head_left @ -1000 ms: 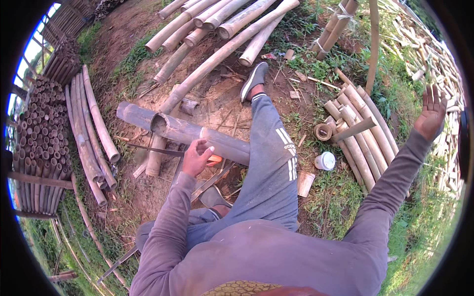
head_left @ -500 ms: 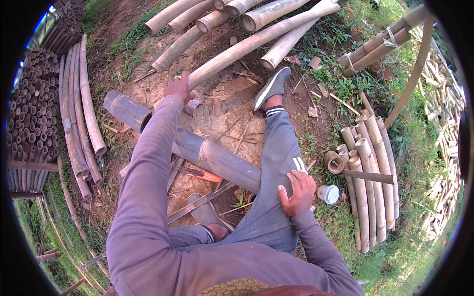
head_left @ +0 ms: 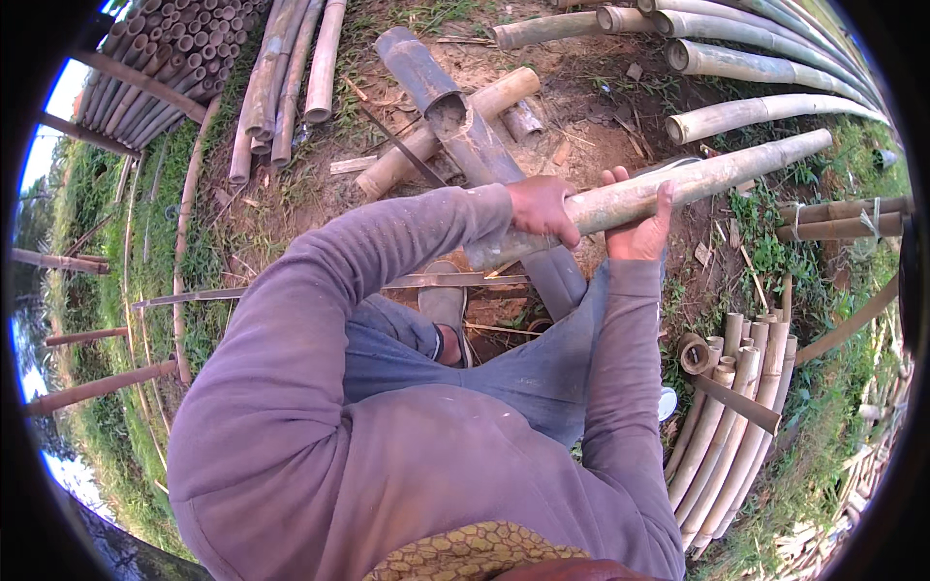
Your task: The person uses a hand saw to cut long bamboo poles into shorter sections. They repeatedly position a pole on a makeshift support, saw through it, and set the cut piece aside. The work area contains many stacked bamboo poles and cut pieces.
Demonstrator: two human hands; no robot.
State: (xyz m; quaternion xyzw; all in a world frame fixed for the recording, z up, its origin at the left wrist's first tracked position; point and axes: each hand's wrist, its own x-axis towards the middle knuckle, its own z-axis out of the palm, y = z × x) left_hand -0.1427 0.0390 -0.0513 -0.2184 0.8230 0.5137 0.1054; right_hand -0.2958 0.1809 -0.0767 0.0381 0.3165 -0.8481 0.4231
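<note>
A thick, pale bamboo pole (head_left: 727,177) lies aslant across my front, its near end over the dark bamboo and its other end out to the right. My left hand (head_left: 542,208) grips it from above near the left end. My right hand (head_left: 639,228) cups it from below, fingers and thumb up on either side. Under the pole, a dark bamboo length (head_left: 484,145) with an open, cut-out section slopes from the far left toward my leg. That length crosses a shorter pale bamboo piece (head_left: 402,160). A thin dark blade (head_left: 399,145) leans beside them.
Several bamboo poles (head_left: 765,73) lie at the far right, and more (head_left: 291,77) at the far left by a stacked pile (head_left: 184,48). A bundle of short bamboo (head_left: 741,426) lies right of me. A long flat strip (head_left: 455,280) crosses by my shoe (head_left: 444,300).
My right hand has left my thigh and taken hold of the bamboo pole. My left hand has brought the pole nearer and lifted it across my front. The view has swung left.
</note>
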